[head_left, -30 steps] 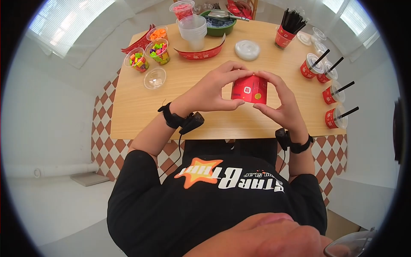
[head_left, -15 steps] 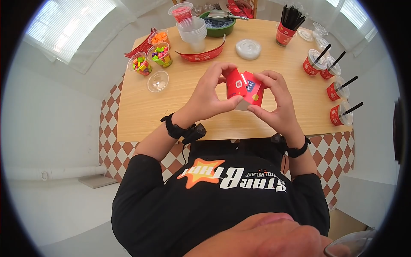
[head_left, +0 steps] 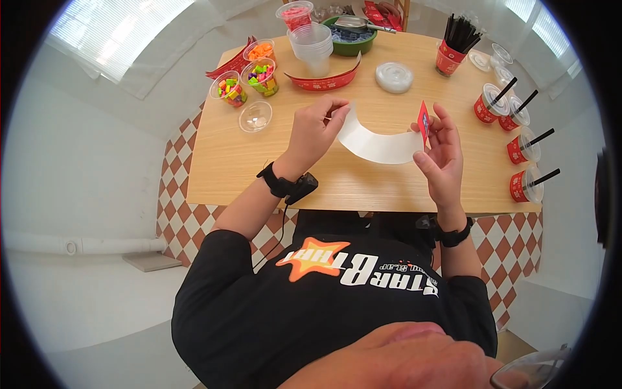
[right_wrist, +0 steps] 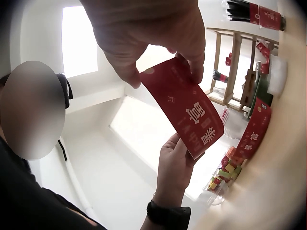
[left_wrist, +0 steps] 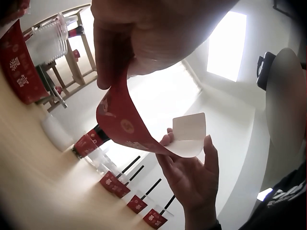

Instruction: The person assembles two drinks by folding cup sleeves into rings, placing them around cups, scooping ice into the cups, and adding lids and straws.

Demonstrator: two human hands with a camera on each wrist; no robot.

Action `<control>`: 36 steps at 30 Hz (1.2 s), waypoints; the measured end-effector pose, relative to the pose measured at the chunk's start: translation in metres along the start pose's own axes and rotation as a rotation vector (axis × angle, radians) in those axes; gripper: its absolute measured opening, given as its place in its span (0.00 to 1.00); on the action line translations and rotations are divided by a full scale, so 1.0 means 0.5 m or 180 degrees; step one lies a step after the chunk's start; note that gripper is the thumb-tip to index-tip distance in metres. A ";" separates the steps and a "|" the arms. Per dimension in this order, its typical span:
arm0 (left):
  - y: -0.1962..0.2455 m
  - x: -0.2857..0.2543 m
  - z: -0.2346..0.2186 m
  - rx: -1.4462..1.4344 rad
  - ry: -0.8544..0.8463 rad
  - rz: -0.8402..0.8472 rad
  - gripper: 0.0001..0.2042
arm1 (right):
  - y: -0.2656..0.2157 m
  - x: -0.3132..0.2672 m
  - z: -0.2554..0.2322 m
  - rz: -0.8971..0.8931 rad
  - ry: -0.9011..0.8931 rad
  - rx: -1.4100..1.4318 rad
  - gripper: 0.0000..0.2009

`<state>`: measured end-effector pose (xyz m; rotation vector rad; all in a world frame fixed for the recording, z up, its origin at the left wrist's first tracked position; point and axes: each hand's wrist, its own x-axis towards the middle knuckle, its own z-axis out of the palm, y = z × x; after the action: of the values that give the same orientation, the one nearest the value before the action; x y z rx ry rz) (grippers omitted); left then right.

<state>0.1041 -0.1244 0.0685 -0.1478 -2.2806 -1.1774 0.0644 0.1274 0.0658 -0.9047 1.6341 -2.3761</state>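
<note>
A printed red paper cup sleeve (head_left: 379, 148) is spread between both hands above the table, its white inner side facing up in a sagging curve. My left hand (head_left: 312, 135) pinches one end between thumb and fingers. At the other end, my right hand (head_left: 444, 159) holds the strip between thumb and fingers, where a folded red panel (head_left: 424, 124) stands upright. The left wrist view shows that folded end as a white flap (left_wrist: 190, 128) beside the right hand's fingers. Characters printed on the sleeve's red outside (right_wrist: 184, 103) show in the right wrist view.
Two cups of coloured pieces (head_left: 262, 76), a domed lid (head_left: 255, 117) and a curved red sleeve (head_left: 324, 82) by stacked clear cups (head_left: 310, 44) stand left. Behind are a green basin (head_left: 353, 47), lids (head_left: 394, 77) and black straws (head_left: 459, 35). Several sleeved cups (head_left: 518, 187) line the right edge.
The sleeve was held folded flat between both hands, then began to part. Now it is opened out into a long strip, and the hands have moved apart.
</note>
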 end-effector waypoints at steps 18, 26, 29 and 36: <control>-0.008 -0.013 -0.046 0.1820 -0.1435 0.1642 0.10 | 0.129 -0.003 -0.059 0.1028 0.0974 0.1521 0.24; -0.118 0.029 -0.067 0.2242 -0.1175 0.1312 0.05 | 0.168 -0.013 -0.042 0.1515 0.0921 0.1201 0.29; -0.165 0.049 -0.069 0.2404 -0.1046 0.1378 0.08 | 0.205 -0.028 -0.047 0.1460 0.0658 0.0684 0.31; -0.213 0.088 -0.070 0.2318 -0.0937 0.1431 0.09 | 0.200 -0.031 -0.041 0.1268 0.0346 0.0229 0.28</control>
<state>0.0459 -0.2231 0.0314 -0.5396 -2.5858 -0.0730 0.0433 0.1095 -0.0335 -0.3953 1.5757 -2.2176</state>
